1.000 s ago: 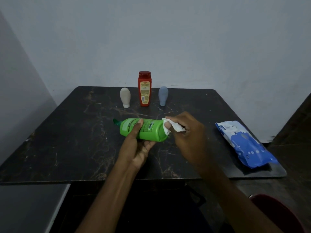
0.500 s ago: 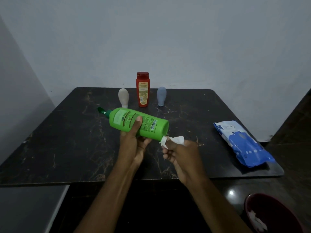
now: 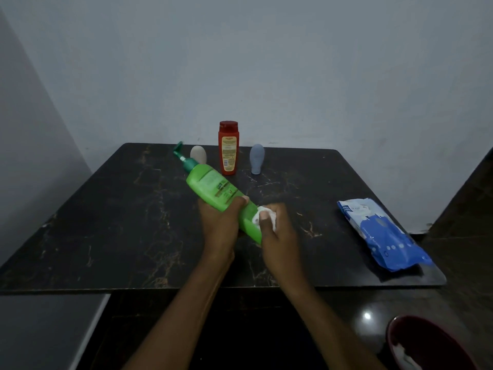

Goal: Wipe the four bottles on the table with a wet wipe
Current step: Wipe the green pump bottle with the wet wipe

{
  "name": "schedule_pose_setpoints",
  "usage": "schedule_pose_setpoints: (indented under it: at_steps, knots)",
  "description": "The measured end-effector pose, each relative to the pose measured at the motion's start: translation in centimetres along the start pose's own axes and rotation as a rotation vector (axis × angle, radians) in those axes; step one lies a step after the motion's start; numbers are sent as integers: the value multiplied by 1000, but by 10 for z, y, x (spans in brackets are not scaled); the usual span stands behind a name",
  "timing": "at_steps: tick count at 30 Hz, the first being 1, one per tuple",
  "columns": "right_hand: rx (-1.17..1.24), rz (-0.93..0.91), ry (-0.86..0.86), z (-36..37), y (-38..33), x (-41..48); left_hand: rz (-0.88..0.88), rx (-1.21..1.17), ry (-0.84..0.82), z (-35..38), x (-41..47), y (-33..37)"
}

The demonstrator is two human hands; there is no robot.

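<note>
Centrally, left hand (image 3: 217, 225) is gripping tilted green bottle (image 3: 213, 186); right hand (image 3: 277, 231) is pinching wet wipe (image 3: 262, 217) against its base.

I see the worktop (image 3: 106, 222) running back to the wall. Along its far edge three bottles stand in a row: the egg-shaped bottle (image 3: 198, 154) on the left, the tall bottle (image 3: 228, 148) in the middle, the small rounded bottle (image 3: 257, 158) on the right. In front of them the pump bottle (image 3: 213, 188) slants over the middle, pump end far-left, between my left hand (image 3: 217, 225) and right hand (image 3: 277, 231). The wipe pack (image 3: 384, 235) lies on the right edge. A bowl (image 3: 426, 343) sits below, near right.
</note>
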State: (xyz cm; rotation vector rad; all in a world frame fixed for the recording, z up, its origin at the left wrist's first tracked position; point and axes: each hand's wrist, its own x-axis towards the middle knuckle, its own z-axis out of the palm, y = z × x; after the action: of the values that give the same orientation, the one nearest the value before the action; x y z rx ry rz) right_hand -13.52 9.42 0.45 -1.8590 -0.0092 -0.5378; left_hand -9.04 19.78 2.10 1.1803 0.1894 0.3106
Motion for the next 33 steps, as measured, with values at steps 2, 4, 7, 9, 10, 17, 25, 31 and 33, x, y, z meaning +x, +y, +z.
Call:
schedule_pose_setpoints:
  at_steps: [2,4,7,9,10,17,25,31,33]
  knots:
    - [104,95,93,10,6,2,32,85,-19,7,-6,-2]
    - [195,137,202,13,10,9,58,157,-56,10,-10,-2]
    - [306,248,231,6,15,25,73,202,-185,11,-7,5]
    - [392,404,178,-1,17,34,37,216,-293,10,0,16]
    - [408,465,151,-4,18,39,23,234,-347,11,3,22]
    - [636,866,-259,-24,34,64,103,433,-784,19,36,67]
    - [680,970,-460,-39,52,97,258,646,-905,49,77,96]
    - [324,502,-53,-54,52,132,318,729,-755,82,97,95]
    - [323,365,36,-66,50,143,386,841,-696,93,106,94]
